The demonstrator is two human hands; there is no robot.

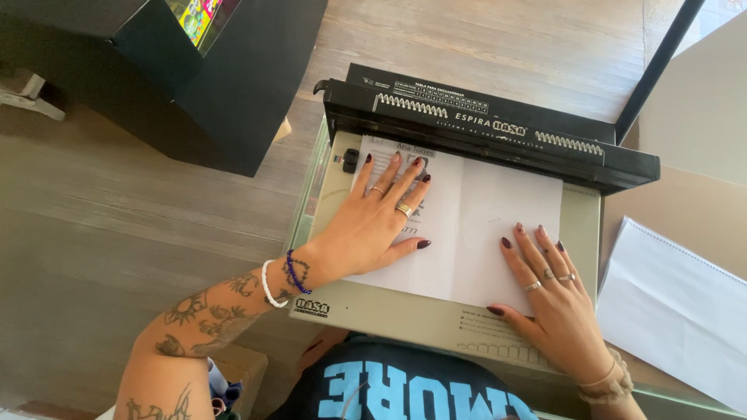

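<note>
Left hand: the left hand (373, 222) lies open and flat, fingers spread, pressing the left half of the paper stack (467, 225) near its top edge.
Right hand: the right hand (556, 299) also lies open and flat, fingertips on the stack's lower right corner.
Paper stack: white sheets lie on the bed of the beige spiral binding machine (436, 311), top edge pushed under the black punch bar (482, 128).
Skew risk: only 2 flat palms hold the sheets; uneven pressure could likely slide them askew, giving a crooked row of holes.
Finger risk: left fingertips sit just beside the punch bar and could get pinched.
Nearby: punched sheets (677, 303) lie apart to the right, on a wooden table (117, 218).
</note>
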